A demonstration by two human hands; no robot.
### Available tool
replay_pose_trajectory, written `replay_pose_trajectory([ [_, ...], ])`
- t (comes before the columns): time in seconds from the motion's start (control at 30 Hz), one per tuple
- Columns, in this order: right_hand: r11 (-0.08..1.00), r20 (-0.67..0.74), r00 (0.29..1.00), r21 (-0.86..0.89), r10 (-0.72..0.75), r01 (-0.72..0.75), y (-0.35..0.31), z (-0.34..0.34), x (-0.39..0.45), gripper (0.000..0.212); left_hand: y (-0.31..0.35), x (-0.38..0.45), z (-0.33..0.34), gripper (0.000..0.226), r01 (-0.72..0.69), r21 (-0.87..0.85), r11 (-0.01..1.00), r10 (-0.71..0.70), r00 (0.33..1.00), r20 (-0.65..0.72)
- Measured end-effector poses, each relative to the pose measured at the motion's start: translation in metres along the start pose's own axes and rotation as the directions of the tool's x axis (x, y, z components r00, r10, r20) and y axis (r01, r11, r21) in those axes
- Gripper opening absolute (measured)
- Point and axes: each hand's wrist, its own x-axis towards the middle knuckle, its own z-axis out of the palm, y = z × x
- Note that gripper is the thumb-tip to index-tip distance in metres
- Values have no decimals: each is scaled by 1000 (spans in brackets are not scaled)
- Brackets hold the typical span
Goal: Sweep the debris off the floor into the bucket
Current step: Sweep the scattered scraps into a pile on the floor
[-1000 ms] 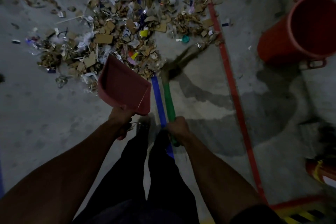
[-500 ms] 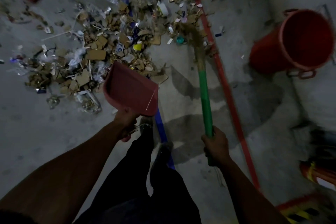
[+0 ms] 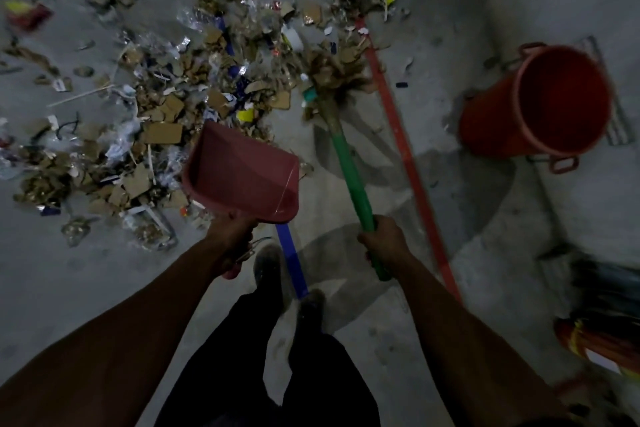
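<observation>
The debris (image 3: 194,107) lies heaped across the floor (image 3: 86,288) at left. Your left hand (image 3: 230,236) grips the dustpan (image 3: 242,173), mouth angled at the heap to receive. Your right hand (image 3: 382,241) grips the broom (image 3: 346,163), bristles at the heap's right edge. The bucket (image 3: 540,104) stands well apart at right, beyond open floor.

Blue floor tape (image 3: 291,260): a straight strip on the grey concrete floor (image 3: 69,281), between the two hands.
Red floor tape (image 3: 408,163): a straight line just right of the right hand.
Dark shoes (image 3: 268,270): below the hands, straddling the blue strip.
</observation>
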Motion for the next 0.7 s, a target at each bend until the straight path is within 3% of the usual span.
replay_pose_trajectory([
  [0.23, 975, -169, 983, 220, 66, -28, 39, -70, -29, 7, 26, -30, 18, 37, 51, -34, 998, -51, 999, -19],
  [0.43, 927, -186, 956, 342, 225, -151, 22, -169, 55, 10, 37, -30, 69, 20, -14, -106, 994, 7, 998, -65],
  [0.53, 930, -94, 956, 275, 279, -244, 0, -192, 111, 9, 44, -23, 96, 21, 46, -145, 988, -52, 998, -33],
  [0.7, 996, 60, 994, -25, 88, -87, -29, -203, 167, 12, 69, -15, 180, 22, 79, -202, 976, -105, 988, -117],
])
